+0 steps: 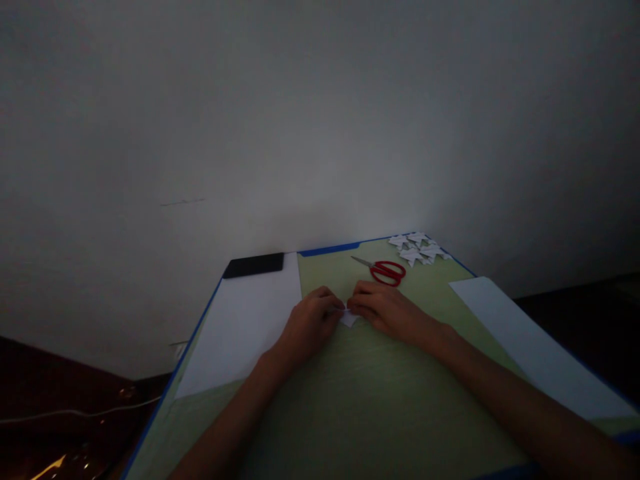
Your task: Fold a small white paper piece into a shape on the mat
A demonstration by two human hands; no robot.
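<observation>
A small folded piece of white paper (349,319) is held between both hands over the middle of the green tabletop (360,407). My left hand (314,319) pinches its left side, fingers closed. On the right side, my right hand (383,308) grips it with fingertips pressed together. The fingers cover most of the paper, so its full shape is hidden. Just beyond my right hand lies a pair of scissors (385,272) with red handles, its blades pointing to the far left.
Several folded white paper shapes (419,248) lie at the far right corner. A dark flat object (254,265) rests on a white sheet (240,327) at left. Another white strip (530,340) lies along the right edge. A wall (320,133) stands behind the table.
</observation>
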